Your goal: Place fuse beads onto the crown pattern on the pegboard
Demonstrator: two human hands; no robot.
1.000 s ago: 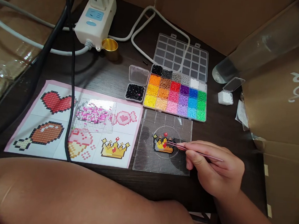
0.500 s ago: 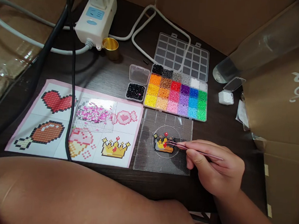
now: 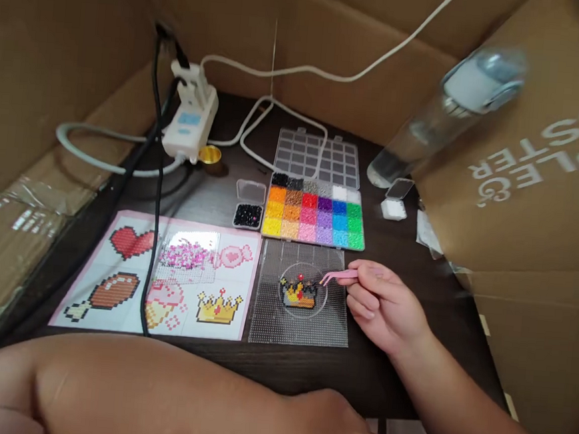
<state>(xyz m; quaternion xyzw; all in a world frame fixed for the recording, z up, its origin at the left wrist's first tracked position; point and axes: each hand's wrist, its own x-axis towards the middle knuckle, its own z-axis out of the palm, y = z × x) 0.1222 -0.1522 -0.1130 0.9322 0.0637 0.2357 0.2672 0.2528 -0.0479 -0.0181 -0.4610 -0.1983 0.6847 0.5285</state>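
Between the thumb and fingers of my right hand (image 3: 381,298) is a pair of pink tweezers (image 3: 348,274), with bent tips pointing left. A tiny yellowish speck shows at the tips, too small to make out. The tips are over the right side of a clear pegboard (image 3: 265,325). On the board sits a bead crown (image 3: 299,295) of yellow, orange, black and red beads, inside a ring outline. My left arm lies across the bottom of the view; my left hand (image 3: 336,421) is bent down at its end, fingers hidden.
Behind the board stands an open bead box (image 3: 313,245) with many colours. Small boxes hold black beads (image 3: 248,215) and white beads (image 3: 394,210). Left lies a pattern sheet (image 3: 188,326), crossed by a black cable (image 3: 156,233). A power strip (image 3: 189,129), gold cup (image 3: 210,156) and bottle (image 3: 426,134) stand further back.
My right hand has drawn the tweezers back from the bead crown toward the board's right side and turned, showing more of the fingers. The camera view has tilted up, showing more of the cardboard walls.
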